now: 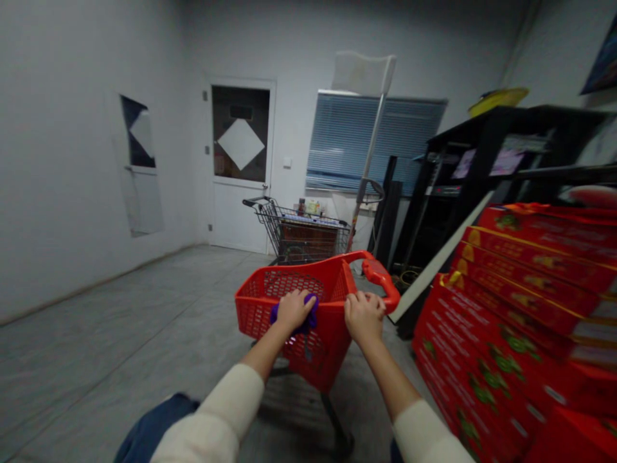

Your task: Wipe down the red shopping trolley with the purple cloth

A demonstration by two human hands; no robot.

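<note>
A red plastic shopping cart (289, 289) stands on the floor right in front of me. My left hand (293, 310) is closed on a purple cloth (311, 317) and presses it against the cart's near rim. My right hand (364, 317) is closed on the rim just below the red handle (380, 278). Both arms wear cream sleeves. The basket looks empty from here.
A metal wire cart (301, 233) holding goods stands farther back by a white door (241, 167). Stacked red cartons (520, 308) fill the right side. Black shelving (491, 161) and a window blind (371, 141) lie behind. Grey floor (106, 334) stretches to the left.
</note>
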